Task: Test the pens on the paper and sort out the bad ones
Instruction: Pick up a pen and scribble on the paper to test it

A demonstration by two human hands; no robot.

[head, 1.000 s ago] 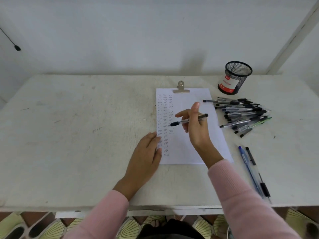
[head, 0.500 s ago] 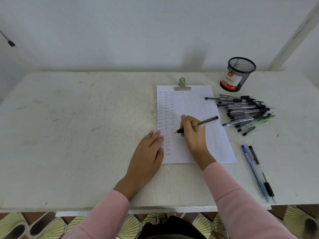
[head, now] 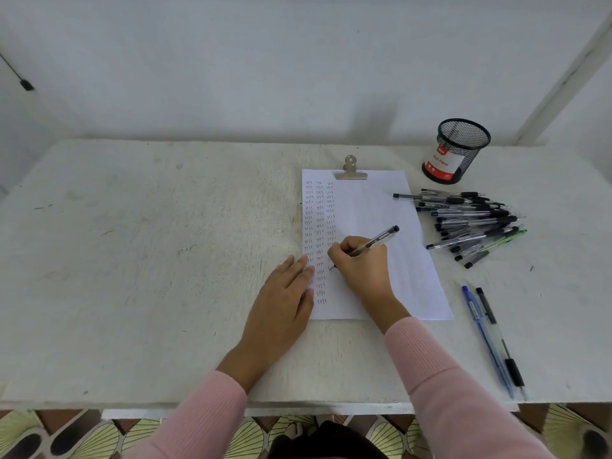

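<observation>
Just right of the frame's centre, we see the right hand (head: 361, 270) with its fingers curled round a clear-barrelled pen with a black cap end (head: 381, 238), gripping it in a writing hold. The pen slants up toward the right and its tip meets the paper (head: 371, 200) at the foot of the third column of small handwritten marks. Three such columns run down the left side of the sheet, and the rest of the sheet is blank. Beside it, the left hand (head: 281, 299) lies flat with straight fingers. Its fingertips press on the paper's lower left edge and its palm is on the table (head: 132, 260). A metal clip (head: 350, 172) sits on the top edge of the sheet. To the right of the paper, in the right middle of the frame, we find a loose heap of pens (head: 473, 223), mostly clear with black ends, with one green one at its lower edge. Above that heap, toward the upper right, a black mesh pen cup (head: 457, 150) with a red and white label stands upright; we cannot tell what it holds. Lower right, well apart from the heap, a blue pen (head: 484, 332) and a black pen (head: 497, 332) lie side by side near the table's front edge. Both forearms wear pink ribbed sleeves (head: 447, 392). Along the bottom of the frame a patterned floor (head: 82, 438) shows below the table, and at the far upper left a thin dark cable (head: 25, 83) hangs against the white wall.
</observation>
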